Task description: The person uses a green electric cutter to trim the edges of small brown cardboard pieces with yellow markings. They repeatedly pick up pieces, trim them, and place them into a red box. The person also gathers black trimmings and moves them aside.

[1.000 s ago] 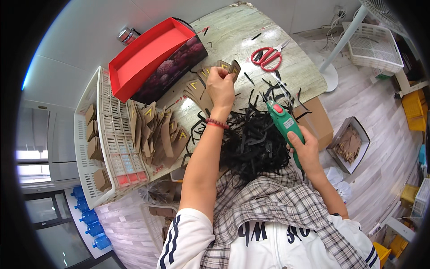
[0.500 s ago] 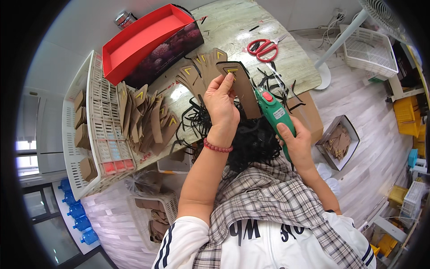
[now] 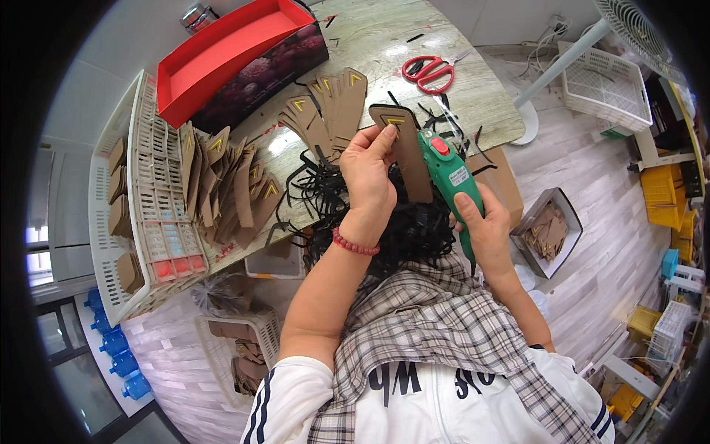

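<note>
My left hand [image 3: 372, 169] pinches a long brown strap-shaped piece [image 3: 411, 164] with a yellow V mark near its rounded top and a dark edge. In my right hand [image 3: 484, 226] is a green pair of electric scissors [image 3: 452, 176] with a red button, its fingers wrapped round the body. The tool's head is close beside the piece's right edge; its blades are hard to make out. Below both hands lies a tangled heap of black strips [image 3: 399, 235]. Similar brown pieces [image 3: 344, 103] are fanned out on the table behind my left hand.
Red-handled scissors [image 3: 436, 77] lie on the table [image 3: 370, 41]. A red and dark floral box [image 3: 229, 55] stands at the far left, beside a white basket [image 3: 122, 296] and more brown pieces [image 3: 240, 185]. A box of brown scraps [image 3: 549, 231] sits to the right, below a fan [image 3: 629, 33].
The brown piece has turned slightly and shifted right relative to my left hand. My right hand still holds the electric scissors beside it. The whole view has moved a little.
</note>
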`<state>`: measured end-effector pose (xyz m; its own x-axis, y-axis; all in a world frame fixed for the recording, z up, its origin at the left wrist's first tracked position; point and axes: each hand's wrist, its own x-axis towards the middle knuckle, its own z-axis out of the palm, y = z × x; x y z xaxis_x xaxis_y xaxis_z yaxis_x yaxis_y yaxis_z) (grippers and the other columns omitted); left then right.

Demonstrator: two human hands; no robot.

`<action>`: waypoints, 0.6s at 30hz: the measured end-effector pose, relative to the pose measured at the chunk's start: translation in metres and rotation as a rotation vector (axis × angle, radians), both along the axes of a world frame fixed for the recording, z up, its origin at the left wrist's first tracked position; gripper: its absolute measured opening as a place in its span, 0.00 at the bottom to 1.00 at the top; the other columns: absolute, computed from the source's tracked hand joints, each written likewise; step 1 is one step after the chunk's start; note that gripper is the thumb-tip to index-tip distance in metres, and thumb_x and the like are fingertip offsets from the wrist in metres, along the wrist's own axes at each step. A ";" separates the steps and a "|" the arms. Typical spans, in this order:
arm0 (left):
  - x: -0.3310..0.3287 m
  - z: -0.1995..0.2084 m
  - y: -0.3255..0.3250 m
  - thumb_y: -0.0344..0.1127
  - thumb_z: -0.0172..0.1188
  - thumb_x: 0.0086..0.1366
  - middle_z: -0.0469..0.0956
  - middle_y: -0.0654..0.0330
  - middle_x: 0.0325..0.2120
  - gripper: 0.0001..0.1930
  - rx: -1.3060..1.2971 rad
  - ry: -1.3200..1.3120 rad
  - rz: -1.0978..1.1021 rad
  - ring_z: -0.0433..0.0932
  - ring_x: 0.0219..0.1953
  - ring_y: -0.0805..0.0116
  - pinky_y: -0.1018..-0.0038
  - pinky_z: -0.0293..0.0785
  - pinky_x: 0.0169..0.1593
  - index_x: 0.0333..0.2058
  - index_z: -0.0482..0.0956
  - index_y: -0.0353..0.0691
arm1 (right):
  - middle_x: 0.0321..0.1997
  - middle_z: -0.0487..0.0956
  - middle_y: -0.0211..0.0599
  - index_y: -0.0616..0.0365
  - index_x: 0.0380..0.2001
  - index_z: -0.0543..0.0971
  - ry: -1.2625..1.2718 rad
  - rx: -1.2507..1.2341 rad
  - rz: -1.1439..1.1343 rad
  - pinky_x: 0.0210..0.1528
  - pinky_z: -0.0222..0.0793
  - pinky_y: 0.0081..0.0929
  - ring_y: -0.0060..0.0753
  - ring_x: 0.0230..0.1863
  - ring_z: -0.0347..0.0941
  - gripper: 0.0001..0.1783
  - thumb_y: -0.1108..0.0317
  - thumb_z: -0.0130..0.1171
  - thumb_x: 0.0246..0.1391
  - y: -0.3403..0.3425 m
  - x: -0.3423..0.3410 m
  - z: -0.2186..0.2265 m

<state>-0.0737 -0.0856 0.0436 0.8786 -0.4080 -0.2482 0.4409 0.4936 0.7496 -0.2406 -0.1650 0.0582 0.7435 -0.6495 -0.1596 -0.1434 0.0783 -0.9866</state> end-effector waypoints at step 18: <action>0.019 0.010 0.014 0.26 0.61 0.60 0.80 0.64 0.28 0.07 0.225 -0.418 0.012 0.74 0.30 0.81 0.84 0.70 0.36 0.36 0.81 0.29 | 0.25 0.75 0.27 0.65 0.45 0.76 -0.016 0.011 0.036 0.24 0.63 0.13 0.13 0.22 0.66 0.22 0.57 0.62 0.56 -0.002 -0.006 0.002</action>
<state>-0.0548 -0.0712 0.0540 0.9263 -0.3739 0.0468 0.0739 0.3019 0.9505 -0.2469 -0.1670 0.0606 0.7687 -0.6208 -0.1542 -0.1302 0.0841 -0.9879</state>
